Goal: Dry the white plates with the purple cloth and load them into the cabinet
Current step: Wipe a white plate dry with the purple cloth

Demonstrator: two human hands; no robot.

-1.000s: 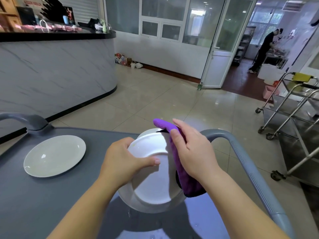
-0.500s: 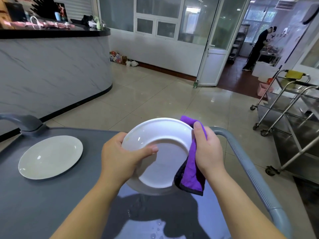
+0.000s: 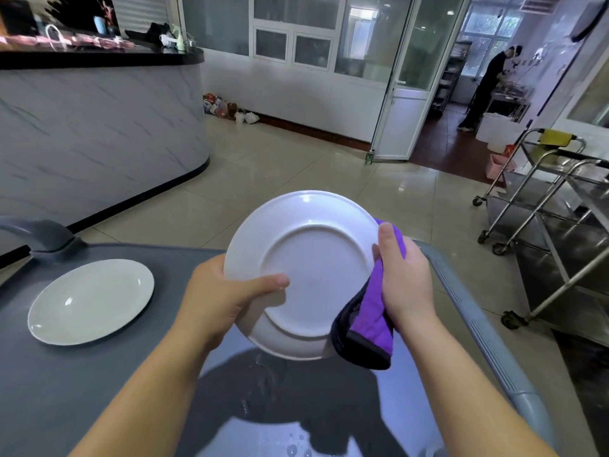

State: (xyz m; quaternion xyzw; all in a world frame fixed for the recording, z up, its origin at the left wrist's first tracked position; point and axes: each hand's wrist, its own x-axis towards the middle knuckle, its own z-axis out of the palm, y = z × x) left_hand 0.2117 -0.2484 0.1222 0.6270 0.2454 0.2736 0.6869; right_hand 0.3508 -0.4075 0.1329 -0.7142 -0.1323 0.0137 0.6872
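Over on the far left, a marble-look counter (image 3: 99,127) curves round behind a grey cart top (image 3: 66,384). One white plate (image 3: 90,301) lies flat on that cart, right side up, well apart from the hands.

Moving along, the left hand (image 3: 217,298) grips the other white plate (image 3: 306,272) at its left edge. Its thumb is laid across the face pointing at the camera, fingers tucked behind where I can't see them. That plate's held up off the cart, tilted nearly upright, underside toward the camera, foot ring showing.

On its right edge the purple cloth (image 3: 372,318) is wrapped over the rim, with the loose dark-backed end hanging down to about the plate's bottom edge. The right hand (image 3: 405,278) is curled round the cloth, pinching it against the rim, thumb on the near side. Below the plate there's a few water drops (image 3: 296,451) on the cart surface.

Just right of that hand runs the cart's grey handle bar (image 3: 478,331). Further right, some steel trolleys (image 3: 543,225) sit on the tiled floor, and way back through the open doorway a person in dark clothes (image 3: 487,87) stands.
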